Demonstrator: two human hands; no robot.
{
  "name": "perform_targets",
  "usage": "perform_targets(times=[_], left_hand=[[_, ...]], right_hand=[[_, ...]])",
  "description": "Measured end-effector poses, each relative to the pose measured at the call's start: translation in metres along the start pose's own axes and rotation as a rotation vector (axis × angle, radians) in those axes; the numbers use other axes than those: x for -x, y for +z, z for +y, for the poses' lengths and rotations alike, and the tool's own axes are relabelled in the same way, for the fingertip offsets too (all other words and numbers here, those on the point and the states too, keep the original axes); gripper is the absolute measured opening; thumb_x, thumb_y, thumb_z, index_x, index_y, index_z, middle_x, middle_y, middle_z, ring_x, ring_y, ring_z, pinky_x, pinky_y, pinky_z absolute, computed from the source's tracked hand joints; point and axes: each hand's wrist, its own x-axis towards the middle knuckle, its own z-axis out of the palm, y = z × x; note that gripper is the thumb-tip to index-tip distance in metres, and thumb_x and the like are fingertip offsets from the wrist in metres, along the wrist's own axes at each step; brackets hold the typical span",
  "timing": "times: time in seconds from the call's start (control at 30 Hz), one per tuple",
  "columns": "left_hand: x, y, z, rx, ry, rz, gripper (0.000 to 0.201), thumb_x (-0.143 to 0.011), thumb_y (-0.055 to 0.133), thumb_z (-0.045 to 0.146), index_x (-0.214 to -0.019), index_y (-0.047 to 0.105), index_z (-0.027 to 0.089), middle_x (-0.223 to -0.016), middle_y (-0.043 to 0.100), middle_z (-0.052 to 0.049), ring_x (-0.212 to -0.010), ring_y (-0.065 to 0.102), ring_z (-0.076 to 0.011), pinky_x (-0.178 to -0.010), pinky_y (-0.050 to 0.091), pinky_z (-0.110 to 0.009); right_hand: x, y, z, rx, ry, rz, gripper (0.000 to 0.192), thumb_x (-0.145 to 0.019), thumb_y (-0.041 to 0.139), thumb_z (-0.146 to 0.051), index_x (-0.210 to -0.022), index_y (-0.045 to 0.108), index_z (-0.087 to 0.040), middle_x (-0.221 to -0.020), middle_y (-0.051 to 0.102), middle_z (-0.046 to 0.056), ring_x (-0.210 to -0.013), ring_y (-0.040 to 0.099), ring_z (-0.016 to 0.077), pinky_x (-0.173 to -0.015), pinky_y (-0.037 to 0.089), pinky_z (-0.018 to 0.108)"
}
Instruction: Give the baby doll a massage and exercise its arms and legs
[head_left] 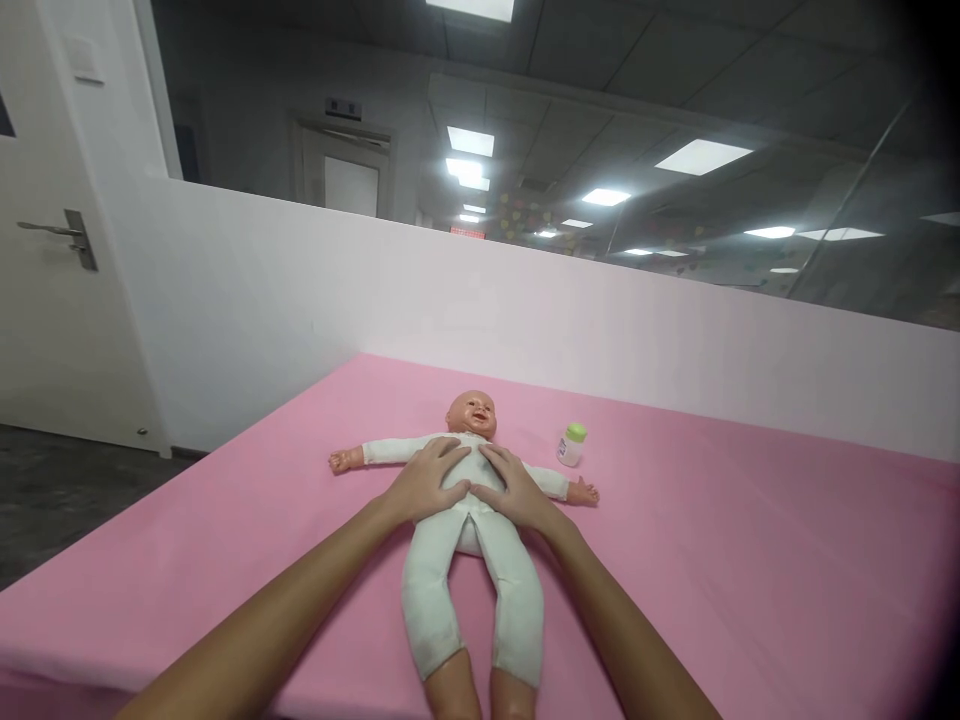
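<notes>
A baby doll (474, 470) lies on its back, its smiling head at the far end and its legs toward me. Its body, arms and legs are white cloth; head, hands and lower legs are skin-coloured plastic. My left hand (431, 480) rests flat on the left side of the doll's torso, fingers spread. On the right side of the torso lies my right hand (516, 487), also open, with its thumb close to the left one. Both palms are hidden. A small pale bottle with a green cap (571, 447) stands upright beyond the doll's right-side arm.
A pink cloth (720, 560) covers the table under the doll. A low white wall (570, 335) runs along the back, with dark glass above it reflecting ceiling lights. On the left is a door (60, 320) with a metal handle, beside the table's edge and a dark floor.
</notes>
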Motion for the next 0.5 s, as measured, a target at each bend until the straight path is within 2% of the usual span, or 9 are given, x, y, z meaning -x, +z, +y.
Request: perform_targets(times=[0.1, 0.2, 0.27, 0.4, 0.5], left_hand=[[-0.0053, -0.0006, 0.0031, 0.006, -0.016, -0.001, 0.037, -0.09, 0.061, 0.034, -0.125, 0.065, 0.023, -0.125, 0.06, -0.011, -0.121, 0.055, -0.031, -0.107, 0.045, -0.05], [-0.007, -0.0018, 0.0059, -0.005, -0.029, 0.011, 0.028, -0.089, 0.061, 0.033, -0.115, 0.068, 0.024, -0.117, 0.062, -0.009, -0.112, 0.058, -0.0297, -0.102, 0.048, -0.049], [-0.0048, -0.0016, 0.0056, -0.022, -0.038, 0.018, 0.033, -0.089, 0.062, 0.035, -0.12, 0.067, 0.024, -0.123, 0.06, -0.011, -0.116, 0.057, -0.0308, -0.105, 0.046, -0.052], [0.0004, 0.0006, 0.0025, -0.018, -0.017, 0.004, 0.052, -0.09, 0.063, 0.037, -0.14, 0.058, 0.023, -0.14, 0.053, -0.014, -0.132, 0.048, -0.034, -0.114, 0.038, -0.054], [-0.0011, 0.001, 0.0037, -0.003, -0.01, -0.002, 0.045, -0.09, 0.061, 0.033, -0.134, 0.061, 0.021, -0.132, 0.058, -0.013, -0.127, 0.052, -0.0323, -0.111, 0.042, -0.051]], right_hand=[[-0.0054, 0.0009, 0.0003, 0.023, -0.013, 0.037, 0.053, -0.086, 0.071, -0.05, -0.133, 0.06, -0.027, -0.136, 0.059, 0.009, -0.13, 0.052, 0.0294, -0.112, 0.042, 0.051], [-0.008, 0.0015, -0.003, 0.05, -0.008, 0.084, 0.041, -0.084, 0.073, -0.044, -0.118, 0.066, -0.025, -0.12, 0.065, 0.007, -0.118, 0.058, 0.0285, -0.104, 0.047, 0.049], [-0.0057, 0.0015, -0.0055, 0.063, -0.022, 0.095, 0.041, -0.084, 0.073, -0.044, -0.12, 0.066, -0.026, -0.123, 0.065, 0.007, -0.121, 0.056, 0.0288, -0.106, 0.046, 0.049], [0.0011, 0.0013, -0.0056, 0.068, -0.034, 0.081, 0.061, -0.084, 0.073, -0.046, -0.139, 0.057, -0.027, -0.147, 0.053, 0.009, -0.138, 0.045, 0.0305, -0.117, 0.037, 0.051], [-0.0011, 0.0009, -0.0038, 0.07, -0.023, 0.065, 0.058, -0.086, 0.072, -0.047, -0.137, 0.059, -0.026, -0.143, 0.057, 0.01, -0.134, 0.05, 0.0309, -0.114, 0.039, 0.051]])
